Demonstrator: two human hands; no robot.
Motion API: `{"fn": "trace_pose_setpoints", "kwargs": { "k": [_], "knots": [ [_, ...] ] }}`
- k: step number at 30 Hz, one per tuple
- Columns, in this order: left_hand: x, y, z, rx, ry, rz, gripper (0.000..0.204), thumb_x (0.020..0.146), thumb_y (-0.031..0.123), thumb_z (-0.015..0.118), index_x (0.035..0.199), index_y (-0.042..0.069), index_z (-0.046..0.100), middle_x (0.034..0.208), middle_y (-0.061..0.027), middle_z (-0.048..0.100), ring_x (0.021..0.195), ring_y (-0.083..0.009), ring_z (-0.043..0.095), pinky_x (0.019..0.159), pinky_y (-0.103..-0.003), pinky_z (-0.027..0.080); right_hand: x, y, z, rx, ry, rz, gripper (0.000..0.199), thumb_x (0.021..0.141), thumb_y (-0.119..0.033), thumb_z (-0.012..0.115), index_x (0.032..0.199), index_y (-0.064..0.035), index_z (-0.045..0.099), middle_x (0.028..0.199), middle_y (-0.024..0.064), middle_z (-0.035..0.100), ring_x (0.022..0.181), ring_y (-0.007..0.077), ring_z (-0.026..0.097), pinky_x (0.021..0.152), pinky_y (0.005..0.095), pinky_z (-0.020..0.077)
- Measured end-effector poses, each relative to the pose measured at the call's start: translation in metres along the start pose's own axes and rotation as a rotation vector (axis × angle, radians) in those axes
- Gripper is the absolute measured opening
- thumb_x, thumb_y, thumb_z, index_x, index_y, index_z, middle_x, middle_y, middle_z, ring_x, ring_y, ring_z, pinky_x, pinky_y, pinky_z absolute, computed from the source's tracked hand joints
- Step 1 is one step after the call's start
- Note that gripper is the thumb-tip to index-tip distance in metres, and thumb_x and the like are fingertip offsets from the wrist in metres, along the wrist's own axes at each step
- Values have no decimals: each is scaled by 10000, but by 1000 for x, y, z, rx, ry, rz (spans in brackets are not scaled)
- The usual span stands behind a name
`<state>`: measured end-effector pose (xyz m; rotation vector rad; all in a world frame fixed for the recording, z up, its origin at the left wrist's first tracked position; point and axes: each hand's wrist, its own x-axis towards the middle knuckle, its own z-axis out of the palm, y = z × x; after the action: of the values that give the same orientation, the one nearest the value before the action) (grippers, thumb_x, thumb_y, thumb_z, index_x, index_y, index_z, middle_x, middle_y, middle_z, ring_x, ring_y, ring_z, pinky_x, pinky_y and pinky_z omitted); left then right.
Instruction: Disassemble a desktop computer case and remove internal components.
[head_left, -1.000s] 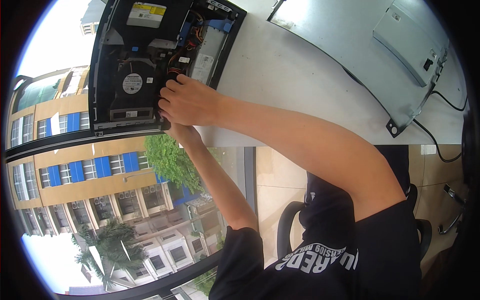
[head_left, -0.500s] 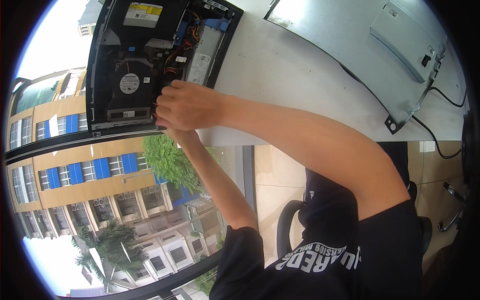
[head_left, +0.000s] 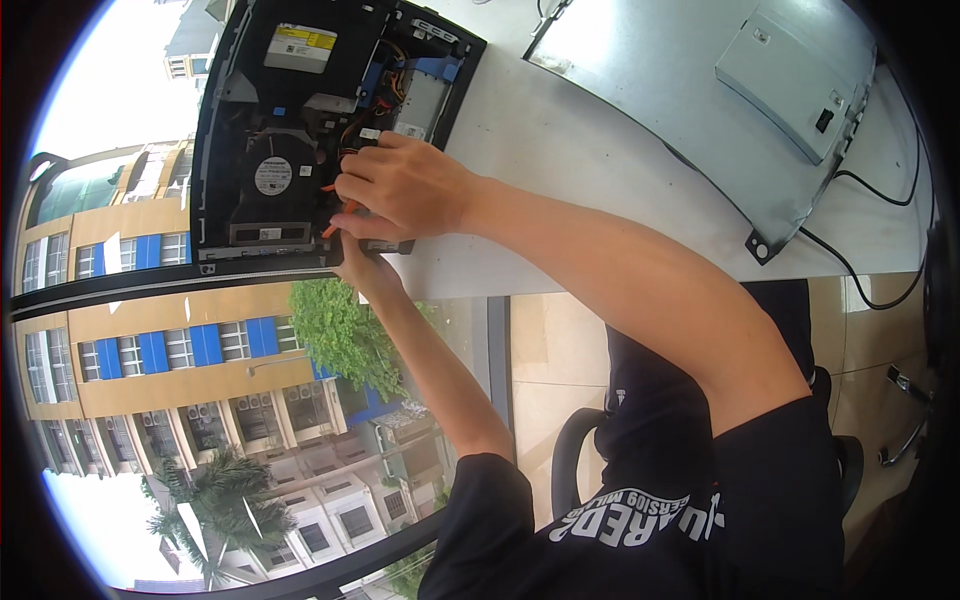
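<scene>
An opened black computer case [head_left: 225, 120] lies flat on the white table [head_left: 560, 150], showing a round fan [head_left: 272, 175], a drive with a yellow label [head_left: 300, 45] and blue cable parts [head_left: 440, 70]. My right hand [head_left: 405, 190] rests over the case's near right corner, fingers curled around a thin orange piece [head_left: 333, 226]; whether that is a tool or a cable I cannot tell. My left hand [head_left: 362, 268] reaches up from below and is mostly hidden under the right hand, at the case's near edge.
A grey metal cover panel [head_left: 650, 90] with a pale box [head_left: 800, 80] on it lies on the table's right half, black cables [head_left: 880, 190] trailing off it. A large window [head_left: 150, 350] runs beside the table. A black office chair [head_left: 570, 450] is under me.
My right hand has shifted slightly to the right over the case, and the orange piece now shows under its fingers. The left hand stays beneath it.
</scene>
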<state>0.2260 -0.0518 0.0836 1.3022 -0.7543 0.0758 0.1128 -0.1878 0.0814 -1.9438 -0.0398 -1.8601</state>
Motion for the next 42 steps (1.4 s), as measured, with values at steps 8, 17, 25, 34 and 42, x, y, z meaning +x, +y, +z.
{"fn": "trace_pose_setpoints", "kwargs": {
  "k": [8,17,25,34,42],
  "knots": [
    [5,-29,-35,-45,-87,-85,381,1028,168,568,1353,-21,503,1284,-114,603,1145,-206,626,982,-349,536,-1,-16,9,30,-63,-235,231,882,-363,724,854,-144,655,773,-36,590,764,123,617,716,294,463],
    [-64,13,11,60,390,28,488,1091,316,419,1404,-52,487,1313,-149,552,1247,-235,552,1036,-403,490,-24,-30,17,-35,-150,-439,56,798,-158,687,808,-157,633,698,-28,589,618,142,594,728,301,462],
    [-101,56,20,70,334,-67,371,1026,234,615,1241,-66,652,1185,-112,667,1113,-152,614,993,-323,470,-22,-29,18,-35,-246,-434,180,815,-214,716,701,-166,586,666,-48,565,646,124,595,732,297,442],
    [-96,78,56,336,505,195,455,1054,294,587,1307,-84,615,1097,-152,728,909,-152,687,778,-285,551,-13,-35,8,193,-323,-119,390,871,-362,755,1162,-183,566,910,-50,614,699,123,657,708,292,462],
    [-77,84,51,129,561,131,555,1037,334,611,1411,-62,507,1213,-173,690,1125,-237,664,1013,-369,488,-13,-33,10,182,-185,-115,319,850,-244,741,1112,-150,584,935,0,639,703,187,670,644,337,496]
  ]
}}
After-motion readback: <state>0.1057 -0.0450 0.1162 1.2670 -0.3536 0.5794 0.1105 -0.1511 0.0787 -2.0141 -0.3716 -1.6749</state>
